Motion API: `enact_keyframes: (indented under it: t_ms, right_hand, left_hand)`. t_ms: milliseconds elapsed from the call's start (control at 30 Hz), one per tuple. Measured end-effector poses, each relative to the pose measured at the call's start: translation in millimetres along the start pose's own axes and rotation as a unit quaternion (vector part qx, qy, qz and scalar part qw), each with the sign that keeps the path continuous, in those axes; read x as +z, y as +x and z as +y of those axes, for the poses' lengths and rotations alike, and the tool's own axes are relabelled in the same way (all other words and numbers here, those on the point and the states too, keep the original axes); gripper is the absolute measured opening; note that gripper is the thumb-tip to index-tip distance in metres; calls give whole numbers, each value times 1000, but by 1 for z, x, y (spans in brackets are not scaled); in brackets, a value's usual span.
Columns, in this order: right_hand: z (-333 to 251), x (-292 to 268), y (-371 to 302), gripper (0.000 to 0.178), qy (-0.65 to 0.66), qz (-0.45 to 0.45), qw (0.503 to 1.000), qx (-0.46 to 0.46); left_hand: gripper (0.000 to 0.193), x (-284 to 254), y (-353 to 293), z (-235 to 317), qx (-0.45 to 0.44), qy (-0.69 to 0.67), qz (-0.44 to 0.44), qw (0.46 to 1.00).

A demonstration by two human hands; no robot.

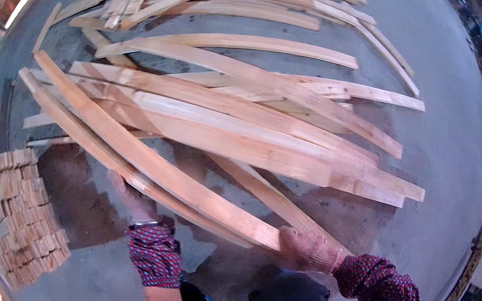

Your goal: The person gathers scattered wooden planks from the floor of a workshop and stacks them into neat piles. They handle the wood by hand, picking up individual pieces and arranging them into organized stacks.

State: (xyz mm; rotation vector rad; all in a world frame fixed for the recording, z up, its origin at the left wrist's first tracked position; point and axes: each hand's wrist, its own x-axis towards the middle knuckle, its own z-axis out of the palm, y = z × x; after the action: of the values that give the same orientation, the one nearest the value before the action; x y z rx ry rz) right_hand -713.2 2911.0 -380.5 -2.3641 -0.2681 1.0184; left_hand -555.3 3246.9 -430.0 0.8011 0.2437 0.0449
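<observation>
Your left hand (136,197) under long plank (153,166), grip hidden, cannot tell. Your right hand (307,250) closed on its near end. Judging: 1 plank lifted off loose pile (245,114) at floor (449,141) centre; most unsorted; stacked bundle (22,216) at left edge.

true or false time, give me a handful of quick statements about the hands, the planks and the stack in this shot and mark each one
1. The right hand grips the near end of a long plank. True.
2. The left hand is raised in the air, clear of all wood. False: it lies against the underside of the long planks.
3. A stack of short wood pieces stands at the person's left. True.
4. The loose planks lie on a green carpet. False: they lie on a grey concrete floor.
5. The sleeves have a red and dark pattern. True.
6. The loose planks lie in one neat, parallel row. False: they cross one another at angles.
</observation>
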Motion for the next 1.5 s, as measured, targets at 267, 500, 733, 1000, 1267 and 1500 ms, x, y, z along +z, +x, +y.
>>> enact_keyframes:
  t_ms: [267,500,733,1000,1267,1500]
  right_hand:
    - [35,14,17,59,20,-158,986,-54]
    - [-24,-7,100,56,341,9,927,-155]
    - [-65,-44,259,48,964,-233,122,-46]
    - [-96,-100,268,52,961,-160,224,37]
    - [18,-134,437,54,320,235,892,-215]
    - [12,-154,438,52,-122,352,899,-229]
  left_hand:
    - [59,-30,-34,-25,35,27,78,996]
    - [50,-60,-82,-41,-2,19,196,980]
    - [54,-41,-81,-72,-56,43,210,975]
    - [51,-39,-121,-105,-74,-62,238,966]
    - [40,-33,-114,-152,-121,-205,251,938]
    - [39,-26,-104,-153,-65,-179,261,946]
